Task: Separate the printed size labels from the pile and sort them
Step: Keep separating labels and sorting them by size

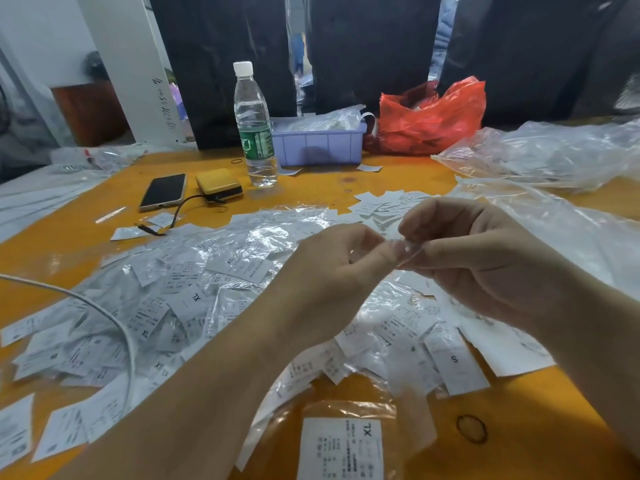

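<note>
Orange table (398,181) is largely covered by our pile of labels (180,299), so most sorting remains. A few sit apart: an XL label (341,448) near the front edge, an S label (455,360) to its right (whether these are sorted stacks, we cannot tell). Our left hand (332,268) and right hand (485,251) meet above the pile, fingertips pinching a small clear plastic piece (406,250). Open room lies front right and behind, near the phone (162,191) and bottle (254,129).
</note>
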Demonstrator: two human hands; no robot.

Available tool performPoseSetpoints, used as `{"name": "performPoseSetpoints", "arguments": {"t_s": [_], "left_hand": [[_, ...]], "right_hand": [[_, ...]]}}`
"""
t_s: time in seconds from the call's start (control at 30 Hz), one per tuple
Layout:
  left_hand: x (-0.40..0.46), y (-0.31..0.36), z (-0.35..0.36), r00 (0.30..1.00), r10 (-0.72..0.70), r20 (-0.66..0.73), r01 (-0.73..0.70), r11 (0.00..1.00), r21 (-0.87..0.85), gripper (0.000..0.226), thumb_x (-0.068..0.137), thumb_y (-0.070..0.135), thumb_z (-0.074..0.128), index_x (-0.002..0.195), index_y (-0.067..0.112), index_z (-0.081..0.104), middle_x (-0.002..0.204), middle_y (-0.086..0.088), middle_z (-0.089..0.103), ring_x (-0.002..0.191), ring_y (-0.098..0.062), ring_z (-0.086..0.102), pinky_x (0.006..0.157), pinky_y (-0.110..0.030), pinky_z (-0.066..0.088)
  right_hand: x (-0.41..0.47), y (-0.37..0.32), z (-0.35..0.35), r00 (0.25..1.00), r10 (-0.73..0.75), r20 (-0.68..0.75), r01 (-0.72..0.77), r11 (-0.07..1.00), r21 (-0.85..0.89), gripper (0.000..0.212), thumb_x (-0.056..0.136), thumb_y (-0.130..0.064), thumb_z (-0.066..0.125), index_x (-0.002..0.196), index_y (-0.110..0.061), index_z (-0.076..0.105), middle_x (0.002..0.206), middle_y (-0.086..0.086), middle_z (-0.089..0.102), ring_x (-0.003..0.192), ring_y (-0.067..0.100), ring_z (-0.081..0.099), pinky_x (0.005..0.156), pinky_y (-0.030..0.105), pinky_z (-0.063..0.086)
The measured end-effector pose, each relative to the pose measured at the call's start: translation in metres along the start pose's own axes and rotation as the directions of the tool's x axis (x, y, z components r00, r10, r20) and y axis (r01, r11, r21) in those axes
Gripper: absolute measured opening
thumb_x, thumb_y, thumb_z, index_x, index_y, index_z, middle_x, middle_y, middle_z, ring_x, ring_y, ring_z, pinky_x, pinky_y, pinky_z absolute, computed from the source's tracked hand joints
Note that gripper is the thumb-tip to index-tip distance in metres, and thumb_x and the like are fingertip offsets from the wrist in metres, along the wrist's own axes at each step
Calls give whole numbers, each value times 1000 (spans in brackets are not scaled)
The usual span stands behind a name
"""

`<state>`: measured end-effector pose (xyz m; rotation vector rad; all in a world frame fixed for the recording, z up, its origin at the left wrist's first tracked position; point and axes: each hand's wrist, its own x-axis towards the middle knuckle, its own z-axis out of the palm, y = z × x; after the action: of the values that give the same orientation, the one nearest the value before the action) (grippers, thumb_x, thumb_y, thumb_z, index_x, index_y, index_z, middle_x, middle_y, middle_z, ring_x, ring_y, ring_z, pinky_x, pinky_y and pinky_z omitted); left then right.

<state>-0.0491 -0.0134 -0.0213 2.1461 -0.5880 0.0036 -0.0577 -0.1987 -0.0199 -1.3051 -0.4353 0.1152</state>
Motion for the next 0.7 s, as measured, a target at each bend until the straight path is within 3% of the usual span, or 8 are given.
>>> {"name": "performPoseSetpoints", "arguments": {"t_s": [0.07, 0.2, 0.3, 0.37, 0.43, 0.53, 0.6, 0.7], "left_hand": [[0, -1, 0, 999, 35, -22, -34, 999, 27, 35, 84, 64, 55, 97, 35, 67, 87, 23, 65, 84, 13, 57, 62, -14, 40], [2, -4, 1, 992, 89, -88, -82, 993, 85, 6, 91, 34, 65, 89, 30, 69, 78, 19, 64, 73, 10, 55, 58, -4, 38], [3, -6, 0, 985, 94, -143, -80, 992, 99, 9, 89, 25, 67, 82, 29, 69, 70, 19, 62, 69, 7, 56, 56, -5, 39], [3, -7, -1, 981, 81, -179, -62, 992, 111, 9, 88, 25, 67, 81, 30, 68, 72, 19, 64, 75, 6, 57, 60, -6, 41], [3, -8, -3, 975, 65, -212, -41, 992, 116, 9, 87, 23, 68, 80, 29, 68, 75, 18, 65, 80, 7, 57, 64, -5, 42], [4, -9, -5, 966, 53, -253, -22, 992, 123, 10, 85, 21, 70, 79, 28, 67, 76, 17, 65, 82, 9, 56, 66, -3, 42], [4, -10, -5, 961, 52, -273, -17, 991, 131, 11, 84, 21, 72, 78, 28, 66, 75, 17, 64, 82, 10, 55, 65, -2, 41], [4, -9, -4, 962, 56, -268, -21, 991, 129, 11, 83, 24, 74, 77, 29, 65, 74, 17, 62, 79, 9, 55, 63, -3, 41]], "right_hand": [[1, 2, 0, 999, 20, -25, -20, 1000, 8, 22, 60, 8, 72, 80, -2, 70, 77, 18, 57, 69, 25, 65, 72, 29, 58], [3, 5, 0, 996, 53, -69, -54, 998, -10, 21, 58, 0, 74, 79, -2, 71, 71, 15, 60, 69, 25, 65, 71, 30, 57], [1, 4, 5, 986, 39, -163, -79, 966, -246, 18, 68, 5, 72, 80, -10, 73, 75, 13, 59, 71, 24, 63, 72, 29, 57], [-2, 3, 4, 968, -59, -246, -96, 813, -574, 22, 79, 2, 70, 86, -19, 71, 75, 1, 62, 68, 18, 65, 64, 28, 56], [-5, -2, 4, 957, -153, -245, -89, 650, -755, 18, 82, -9, 68, 87, -25, 66, 70, -5, 61, 62, 15, 61, 59, 36, 53], [-10, -13, 4, 988, -71, -135, -70, 572, -817, 4, 76, -29, 67, 77, -25, 64, 61, -4, 57, 52, 8, 50, 50, 30, 44], [-11, -15, 5, 997, 48, -60, -76, 518, -852, 12, 73, -39, 66, 74, -27, 64, 57, -5, 56, 48, 4, 47, 48, 22, 39], [-10, -8, 9, 990, 105, -92, -130, 449, -884, 29, 70, -56, 65, 74, -27, 65, 60, -6, 58, 52, 6, 50, 54, 30, 42]]}}
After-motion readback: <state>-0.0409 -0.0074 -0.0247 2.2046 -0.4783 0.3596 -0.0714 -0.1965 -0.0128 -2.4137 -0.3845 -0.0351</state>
